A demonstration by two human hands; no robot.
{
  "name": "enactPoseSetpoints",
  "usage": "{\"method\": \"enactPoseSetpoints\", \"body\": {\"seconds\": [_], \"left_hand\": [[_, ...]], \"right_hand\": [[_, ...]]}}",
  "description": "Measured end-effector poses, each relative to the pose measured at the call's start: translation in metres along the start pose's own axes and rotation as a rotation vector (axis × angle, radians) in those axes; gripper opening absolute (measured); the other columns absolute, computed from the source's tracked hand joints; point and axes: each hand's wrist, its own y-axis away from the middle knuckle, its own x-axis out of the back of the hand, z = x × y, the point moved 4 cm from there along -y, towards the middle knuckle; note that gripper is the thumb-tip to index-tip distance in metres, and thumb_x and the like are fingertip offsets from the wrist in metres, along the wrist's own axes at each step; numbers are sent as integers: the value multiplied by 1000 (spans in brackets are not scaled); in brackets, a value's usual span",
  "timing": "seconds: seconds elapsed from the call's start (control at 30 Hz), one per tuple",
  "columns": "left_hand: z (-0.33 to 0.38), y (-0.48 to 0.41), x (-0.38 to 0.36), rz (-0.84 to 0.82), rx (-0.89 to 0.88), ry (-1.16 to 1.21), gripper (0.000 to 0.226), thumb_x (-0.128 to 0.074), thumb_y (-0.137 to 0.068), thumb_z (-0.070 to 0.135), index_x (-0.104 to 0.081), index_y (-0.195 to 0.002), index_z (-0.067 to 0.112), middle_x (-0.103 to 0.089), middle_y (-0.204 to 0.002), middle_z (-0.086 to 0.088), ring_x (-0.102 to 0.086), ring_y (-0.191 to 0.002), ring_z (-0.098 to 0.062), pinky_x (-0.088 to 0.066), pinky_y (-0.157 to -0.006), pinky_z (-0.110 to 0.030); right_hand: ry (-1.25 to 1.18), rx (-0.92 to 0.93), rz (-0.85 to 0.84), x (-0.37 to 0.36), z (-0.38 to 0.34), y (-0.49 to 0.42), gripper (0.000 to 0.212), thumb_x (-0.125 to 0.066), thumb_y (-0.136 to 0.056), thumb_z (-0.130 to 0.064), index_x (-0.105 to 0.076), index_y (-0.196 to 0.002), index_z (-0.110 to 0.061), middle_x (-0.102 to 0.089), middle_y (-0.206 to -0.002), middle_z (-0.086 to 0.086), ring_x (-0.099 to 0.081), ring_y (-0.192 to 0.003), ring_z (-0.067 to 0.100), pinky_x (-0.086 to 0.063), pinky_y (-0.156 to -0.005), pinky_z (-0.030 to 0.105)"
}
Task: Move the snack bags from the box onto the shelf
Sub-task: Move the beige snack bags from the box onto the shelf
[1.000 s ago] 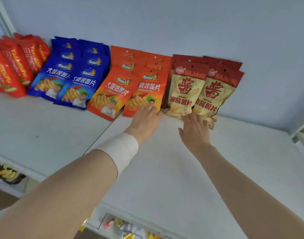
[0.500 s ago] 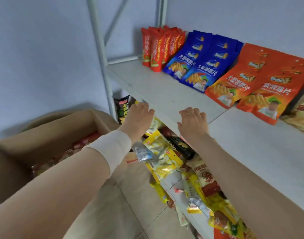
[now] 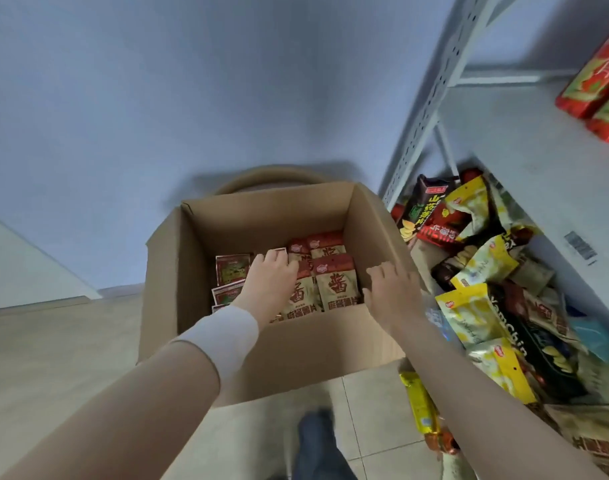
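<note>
Left hand [image 3: 273, 277]: reaching down into the box, fingers spread, empty, over the snack bags.
Right hand [image 3: 393, 289]: open and empty, at the box's right wall, just right of the bags.
Snack bags [image 3: 337, 282]: flat in the box [image 3: 296, 344] on the floor, tops pointing far, long side near to far.
Look: tan with dark red tops and a big red sign.
Shelf [image 3: 510, 140]: far right, red packs on it.

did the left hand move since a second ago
Yes. The left hand has left the upper shelf and come down into the cardboard box, over the snack bags.
</note>
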Motion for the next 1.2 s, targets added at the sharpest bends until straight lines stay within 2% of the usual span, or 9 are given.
{"method": "enactPoseSetpoints", "body": {"seconds": [0.23,0.4,0.63,0.77,0.87,0.97,1.07,1.13,1.2], "left_hand": [[-22,-81,-94,-190,155,285,37,-49,-94,23,-44,-129,12,-49,-128,-9,-44,-121,-27,-39,-99,-37],[-21,-119,-167,-402,349,528,45,-53,-92,27,-40,-132,11,-48,-130,-10,-43,-122,-27,-39,-99,-38],[1,-155,-281,-563,826,1112,55,-65,-85,27,-40,-131,10,-51,-130,-11,-49,-122,-29,-42,-99,-39],[22,-174,-338,-502,1153,1373,60,-75,-76,27,-44,-124,9,-56,-127,-9,-52,-120,-28,-43,-102,-41],[32,-182,-361,-381,1311,1437,69,-82,-67,29,-42,-120,10,-59,-123,-9,-55,-117,-27,-44,-101,-43],[36,-185,-361,-339,1310,1430,63,-83,-68,30,-45,-115,12,-61,-116,-3,-59,-109,-21,-47,-94,-33],[40,-188,-353,-349,1124,1502,44,-78,-73,33,-57,-108,16,-66,-107,0,-63,-101,-19,-53,-87,-33],[40,-188,-349,-380,1069,1639,34,-76,-76,27,-60,-103,17,-68,-102,0,-65,-99,-19,-55,-78,-28],[40,-190,-343,-448,1027,1773,41,-74,-78,21,-57,-113,12,-67,-104,-1,-64,-99,-18,-51,-70,-18]], "right_hand": [[-13,39,-293,-99,-15,-99,39,-40,-96,-34,-43,-129,-14,-47,-133,6,-43,-121,26,-36,-97,41],[-104,-55,-526,-167,-4,-150,48,-42,-94,-39,-38,-136,-17,-40,-141,8,-42,-124,27,-37,-99,43],[-432,-500,-792,-284,16,-174,64,-62,-84,-36,-35,-138,-13,-43,-133,14,-43,-121,32,-41,-99,43],[-509,-797,-823,-344,30,-171,95,-72,-78,-30,-10,-147,-13,-27,-145,19,-30,-131,37,-32,-103,46],[-546,-873,-806,-371,35,-171,105,-76,-74,-28,-2,-148,-13,-23,-145,22,-32,-130,40,-32,-103,48],[-468,-855,-771,-378,37,-172,96,-80,-70,-30,-20,-141,-8,-32,-140,21,-39,-126,40,-38,-100,49],[-451,-806,-754,-375,38,-173,82,-83,-65,-33,-38,-127,-3,-48,-130,20,-47,-119,38,-44,-94,46],[-492,-798,-814,-375,40,-171,74,-84,-61,-38,-50,-118,-5,-57,-123,16,-54,-113,34,-49,-89,41],[-576,-788,-902,-373,41,-171,54,-83,-65,-34,-61,-107,-8,-64,-116,12,-60,-106,30,-48,-81,31]]}}
